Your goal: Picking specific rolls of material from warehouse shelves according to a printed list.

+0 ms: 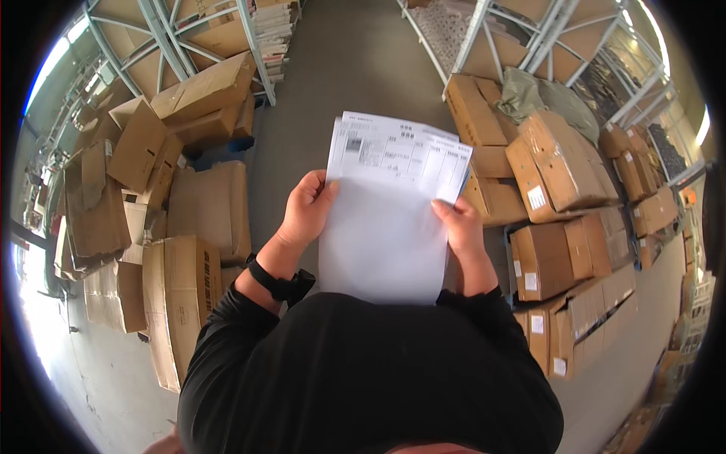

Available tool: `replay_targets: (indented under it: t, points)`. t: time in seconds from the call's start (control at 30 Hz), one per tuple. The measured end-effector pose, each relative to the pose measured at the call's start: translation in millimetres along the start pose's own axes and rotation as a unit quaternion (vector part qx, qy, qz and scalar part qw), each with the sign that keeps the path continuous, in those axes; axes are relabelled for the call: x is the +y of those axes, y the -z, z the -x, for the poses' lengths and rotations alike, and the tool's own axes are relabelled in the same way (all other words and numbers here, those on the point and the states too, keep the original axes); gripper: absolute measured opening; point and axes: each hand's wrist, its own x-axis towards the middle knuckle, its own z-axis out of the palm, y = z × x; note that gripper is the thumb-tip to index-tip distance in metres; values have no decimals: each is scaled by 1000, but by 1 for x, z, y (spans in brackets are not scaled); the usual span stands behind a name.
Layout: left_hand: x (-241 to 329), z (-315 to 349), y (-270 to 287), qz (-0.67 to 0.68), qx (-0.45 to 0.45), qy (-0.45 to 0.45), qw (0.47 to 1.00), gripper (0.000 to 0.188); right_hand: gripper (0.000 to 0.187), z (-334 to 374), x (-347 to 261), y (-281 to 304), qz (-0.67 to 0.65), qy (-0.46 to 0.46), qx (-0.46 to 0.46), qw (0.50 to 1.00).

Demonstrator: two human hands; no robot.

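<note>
A stack of printed paper sheets is held up in front of my body. The top sheet carries a printed table and a small dark picture near its upper edge; its lower part is blank white. My left hand is closed on the left edge, thumb on the front and fingers curled behind. On the right edge my right hand pinches the sheets the same way, its fingers mostly hidden behind them. A black band with a small device sits around my left wrist.
Cardboard boxes are piled on the left, below a metal rack. More taped boxes with white labels are stacked on the right, near a grey-green plastic sheet. A grey floor aisle runs ahead between the racks.
</note>
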Motion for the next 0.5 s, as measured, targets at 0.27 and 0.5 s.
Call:
replay_targets:
  t: [0.27, 0.5]
  points:
    - [34, -364, 53, 59, 116, -161, 978, 20, 21, -427, -145, -7, 84, 158, -74, 981]
    - [-180, -498, 168, -337, 278, 13, 900, 15, 22, -642, -110, 28, 172, 105, 2, 979]
